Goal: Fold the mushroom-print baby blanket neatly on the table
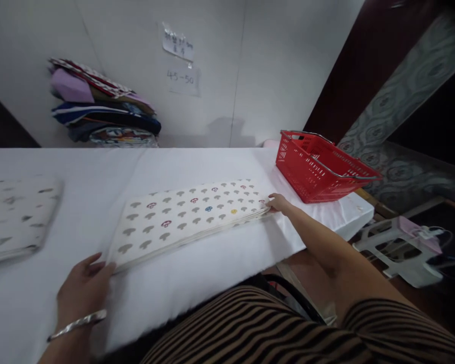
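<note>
A long folded white cloth, printed with grey mushrooms and a few red, blue and yellow ones, lies flat on the white-covered table. At its right end my right hand pinches the edge, the layers between thumb and fingers. My left hand, with a silver bracelet on the wrist, is at the near left corner. Its fingers are loosely spread; one digit touches the corner and nothing shows in its grasp. Another folded white printed cloth lies at the far left, cut off by the frame.
A red plastic basket with metal handles stands at the table's right end. Folded fabrics are piled by the back wall, left of two taped paper signs. A white plastic stool is on the floor at right.
</note>
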The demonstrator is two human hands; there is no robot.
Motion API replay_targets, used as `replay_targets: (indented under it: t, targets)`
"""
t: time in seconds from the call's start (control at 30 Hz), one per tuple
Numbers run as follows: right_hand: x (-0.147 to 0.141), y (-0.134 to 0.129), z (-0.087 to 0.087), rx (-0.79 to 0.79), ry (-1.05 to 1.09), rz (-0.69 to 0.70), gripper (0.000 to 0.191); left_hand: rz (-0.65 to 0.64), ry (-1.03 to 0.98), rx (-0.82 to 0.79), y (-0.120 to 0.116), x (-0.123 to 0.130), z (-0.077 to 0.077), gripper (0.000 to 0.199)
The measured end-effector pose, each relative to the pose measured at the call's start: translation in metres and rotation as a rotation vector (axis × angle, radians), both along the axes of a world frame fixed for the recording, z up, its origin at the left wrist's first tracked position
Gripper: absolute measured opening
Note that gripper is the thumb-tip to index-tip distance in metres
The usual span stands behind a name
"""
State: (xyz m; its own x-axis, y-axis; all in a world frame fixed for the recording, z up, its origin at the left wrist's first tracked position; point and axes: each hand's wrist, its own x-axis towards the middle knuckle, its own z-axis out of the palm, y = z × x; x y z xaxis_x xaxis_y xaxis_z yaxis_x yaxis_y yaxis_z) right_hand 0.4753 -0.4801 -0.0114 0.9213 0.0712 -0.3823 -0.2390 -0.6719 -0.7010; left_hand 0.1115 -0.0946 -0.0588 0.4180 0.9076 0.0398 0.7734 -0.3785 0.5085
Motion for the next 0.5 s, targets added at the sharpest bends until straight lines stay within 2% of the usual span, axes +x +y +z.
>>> replay_targets:
  t: [0.1,0.2,0.27,0.37,0.43,0.5]
  targets:
    - [-0.001,-0.002,-0.001,0.016,0.017,0.01,0.053,0.042,-0.009,-0.187,-0.006,0.003,0.011,0.049]
    - [-0.002,-0.003,-0.001,0.04,0.035,0.026,0.054,-0.028,0.023,-0.176,-0.009,0.003,0.017,0.051]
    - [-0.003,-0.005,-0.001,0.053,0.042,0.038,0.057,-0.067,0.051,-0.069,-0.015,0.001,0.019,0.05]
    - [-0.002,-0.008,-0.003,0.075,0.054,0.059,0.062,-0.172,0.025,0.288,-0.032,0.004,0.022,0.042]
    - [0.0,-0.012,-0.006,0.124,0.067,0.061,0.064,-0.343,-0.029,0.467,-0.047,0.012,0.023,0.034]
    - [0.003,-0.015,-0.009,0.184,0.08,0.052,0.064,-0.556,-0.048,0.506,-0.063,0.025,0.023,0.028]
